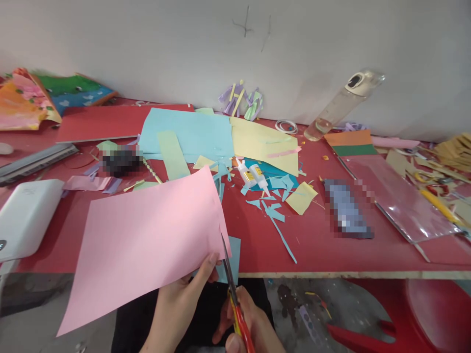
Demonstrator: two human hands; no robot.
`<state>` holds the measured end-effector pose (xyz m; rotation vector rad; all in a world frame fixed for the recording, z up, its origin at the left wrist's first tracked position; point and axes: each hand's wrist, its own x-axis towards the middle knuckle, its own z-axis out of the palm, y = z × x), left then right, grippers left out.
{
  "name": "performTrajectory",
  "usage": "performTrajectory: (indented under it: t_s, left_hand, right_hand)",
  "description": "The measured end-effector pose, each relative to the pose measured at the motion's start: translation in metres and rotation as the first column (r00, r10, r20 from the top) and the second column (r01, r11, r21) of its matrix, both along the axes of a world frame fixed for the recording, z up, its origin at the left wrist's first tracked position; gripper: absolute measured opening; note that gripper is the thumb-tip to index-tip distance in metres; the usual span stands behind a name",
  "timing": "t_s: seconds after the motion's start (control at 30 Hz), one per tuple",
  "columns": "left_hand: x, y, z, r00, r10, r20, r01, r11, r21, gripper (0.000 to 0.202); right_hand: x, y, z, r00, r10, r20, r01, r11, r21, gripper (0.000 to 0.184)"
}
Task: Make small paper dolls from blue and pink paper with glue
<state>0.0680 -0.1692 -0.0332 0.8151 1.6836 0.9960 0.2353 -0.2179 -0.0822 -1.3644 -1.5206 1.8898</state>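
Observation:
A large pink sheet of paper point(150, 235) is pinched near its lower right corner by my left hand point(187, 294), thumb on top and the other fingers beneath. My right hand point(246, 318) is closed around the red and yellow handles of a pair of scissors point(230, 274). The dark blades point up and away from me, at the sheet's right edge, where a narrow strip is partly cut. Behind the blades, a light blue piece of paper point(232, 250) lies at the table's front edge.
Two white glue bottles point(253, 176) lie among blue scraps on the red table point(265, 255). Behind are light blue point(191, 130) and yellow sheets point(263, 139). A clear bottle point(338, 108) leans at the wall. A white power bank point(31, 215) sits left, a red stool point(423, 314) lower right.

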Motion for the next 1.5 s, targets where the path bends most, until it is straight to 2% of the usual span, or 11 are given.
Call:
performTrajectory:
  t_s: [0.17,0.33,0.53,0.63,0.93,1.1,1.3,1.5]
  left_hand:
    - [-0.001,0.0,0.0,1.0,0.011,-0.003,-0.011,1.0,0.004,0.04]
    - [-0.003,-0.003,-0.008,1.0,-0.007,0.024,0.006,1.0,0.014,0.042]
    - [-0.003,-0.005,-0.012,0.998,-0.04,0.04,0.04,0.999,0.007,0.042]
    - [-0.002,-0.005,-0.011,0.998,-0.048,0.043,0.047,0.998,0.033,0.041]
    - [-0.004,-0.004,-0.011,0.993,-0.086,0.077,0.087,0.996,-0.005,0.044]
    - [-0.007,-0.003,-0.01,0.988,-0.132,0.084,0.132,0.991,0.008,0.045]
    - [-0.01,-0.001,-0.01,0.982,-0.173,0.078,0.175,0.984,-0.014,0.046]
    - [-0.011,-0.002,-0.009,0.977,-0.204,0.061,0.205,0.978,-0.019,0.046]
  right_hand:
    - [-0.001,0.004,0.007,1.0,-0.002,0.02,0.002,1.0,0.013,0.075]
    - [-0.001,0.003,0.009,1.0,-0.025,-0.001,0.025,1.0,0.016,0.077]
    - [-0.006,0.004,0.02,0.997,-0.063,-0.039,0.061,0.996,-0.06,0.069]
    - [-0.007,0.005,0.024,0.996,-0.075,-0.042,0.071,0.993,-0.096,0.071]
    - [-0.005,0.002,0.017,0.996,-0.086,-0.022,0.085,0.994,-0.065,0.069]
    - [-0.006,0.002,0.017,0.996,-0.066,0.061,0.066,0.998,0.001,0.061]
    - [-0.003,0.002,0.017,0.996,-0.085,0.034,0.086,0.996,-0.031,0.055]
    - [-0.005,0.004,0.02,0.997,-0.077,0.031,0.078,0.996,-0.047,0.063]
